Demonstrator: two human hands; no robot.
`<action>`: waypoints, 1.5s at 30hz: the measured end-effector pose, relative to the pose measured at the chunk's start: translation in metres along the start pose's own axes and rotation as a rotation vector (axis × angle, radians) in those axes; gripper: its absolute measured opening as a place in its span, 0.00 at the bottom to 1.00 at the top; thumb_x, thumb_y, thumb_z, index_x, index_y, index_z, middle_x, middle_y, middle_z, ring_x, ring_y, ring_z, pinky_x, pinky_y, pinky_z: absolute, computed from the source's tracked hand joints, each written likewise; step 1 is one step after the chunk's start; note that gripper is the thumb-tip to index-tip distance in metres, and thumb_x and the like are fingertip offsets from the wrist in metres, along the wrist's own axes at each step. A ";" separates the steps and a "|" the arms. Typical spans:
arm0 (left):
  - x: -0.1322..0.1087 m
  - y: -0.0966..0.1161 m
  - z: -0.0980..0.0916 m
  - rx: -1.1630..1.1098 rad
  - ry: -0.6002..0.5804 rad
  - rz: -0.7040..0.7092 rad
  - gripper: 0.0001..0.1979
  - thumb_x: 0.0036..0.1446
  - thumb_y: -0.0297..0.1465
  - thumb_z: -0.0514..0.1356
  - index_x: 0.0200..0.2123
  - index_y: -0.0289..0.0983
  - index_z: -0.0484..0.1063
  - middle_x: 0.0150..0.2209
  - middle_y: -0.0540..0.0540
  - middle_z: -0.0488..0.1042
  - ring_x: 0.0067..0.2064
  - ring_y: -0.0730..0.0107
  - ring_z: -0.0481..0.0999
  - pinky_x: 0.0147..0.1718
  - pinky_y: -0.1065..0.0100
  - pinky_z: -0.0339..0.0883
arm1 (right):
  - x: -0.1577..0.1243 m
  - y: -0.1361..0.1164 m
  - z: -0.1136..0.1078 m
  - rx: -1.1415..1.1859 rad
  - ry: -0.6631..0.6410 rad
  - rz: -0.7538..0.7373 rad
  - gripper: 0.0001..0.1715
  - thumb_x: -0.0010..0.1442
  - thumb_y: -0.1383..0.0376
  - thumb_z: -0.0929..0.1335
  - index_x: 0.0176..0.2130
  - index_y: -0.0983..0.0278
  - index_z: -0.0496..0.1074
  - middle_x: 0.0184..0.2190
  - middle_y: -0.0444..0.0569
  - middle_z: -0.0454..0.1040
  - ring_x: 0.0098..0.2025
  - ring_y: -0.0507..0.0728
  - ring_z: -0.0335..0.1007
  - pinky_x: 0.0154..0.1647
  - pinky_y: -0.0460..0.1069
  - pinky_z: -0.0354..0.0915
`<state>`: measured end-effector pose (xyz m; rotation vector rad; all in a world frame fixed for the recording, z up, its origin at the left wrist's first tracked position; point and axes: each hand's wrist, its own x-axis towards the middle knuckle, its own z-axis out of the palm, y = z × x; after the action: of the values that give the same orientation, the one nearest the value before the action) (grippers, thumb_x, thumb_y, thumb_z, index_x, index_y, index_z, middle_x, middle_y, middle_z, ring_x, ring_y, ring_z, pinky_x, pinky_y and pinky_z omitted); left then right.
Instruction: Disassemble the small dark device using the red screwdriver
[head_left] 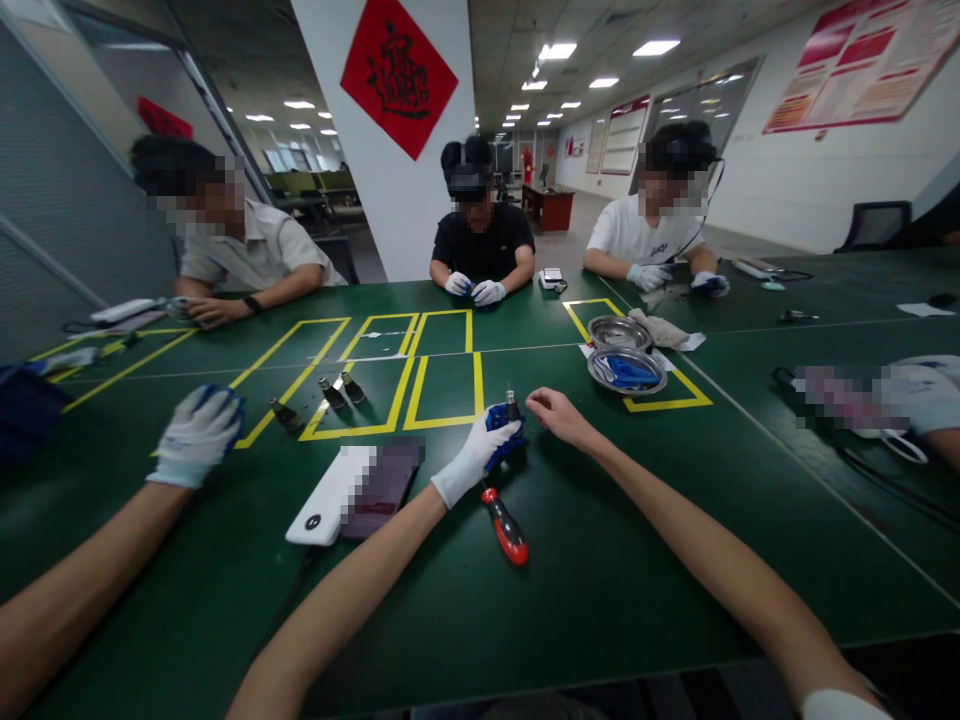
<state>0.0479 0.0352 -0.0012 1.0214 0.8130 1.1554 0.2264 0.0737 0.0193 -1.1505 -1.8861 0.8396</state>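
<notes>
Left hand (491, 446) holds the dark part (513, 409) upright, tip up.

The desk (600, 600) is smooth with a soft sheen, the bowls (637, 388) shiny metal, the screwdriver (507, 530) handle glossy plastic; the held piece (513, 408) shows bright metal above a dark body, the left glove (471, 458) matt cloth

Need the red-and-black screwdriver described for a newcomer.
On the dark green tabletop, find the wearer's left hand in a white-and-blue glove. Just below it in view lies the screwdriver, its rounded handle red and black, unlike the flat white device at left.
</notes>
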 end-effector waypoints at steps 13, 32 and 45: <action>0.005 -0.008 -0.004 -0.064 0.026 -0.001 0.25 0.45 0.35 0.68 0.46 0.33 0.69 0.42 0.41 0.74 0.37 0.66 0.76 0.42 0.61 0.70 | -0.017 -0.021 0.021 -0.214 0.111 -0.224 0.06 0.64 0.66 0.61 0.37 0.65 0.66 0.34 0.48 0.67 0.36 0.53 0.65 0.39 0.48 0.63; 0.006 -0.008 -0.007 0.077 0.038 0.062 0.26 0.43 0.33 0.69 0.46 0.33 0.69 0.43 0.39 0.75 0.40 0.63 0.76 0.44 0.58 0.68 | -0.019 -0.012 0.008 -0.367 0.017 -0.362 0.05 0.63 0.66 0.64 0.38 0.65 0.68 0.36 0.48 0.70 0.35 0.52 0.68 0.38 0.47 0.64; 0.005 -0.012 -0.008 0.136 0.078 0.021 0.25 0.45 0.35 0.68 0.47 0.33 0.69 0.41 0.39 0.76 0.37 0.64 0.76 0.37 0.64 0.70 | -0.019 -0.015 0.007 -0.633 -0.043 -0.398 0.09 0.66 0.66 0.60 0.42 0.65 0.68 0.40 0.51 0.70 0.36 0.53 0.69 0.35 0.46 0.63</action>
<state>0.0455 0.0412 -0.0156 1.1037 0.9555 1.1762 0.2199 0.0494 0.0226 -1.0442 -2.3926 0.0355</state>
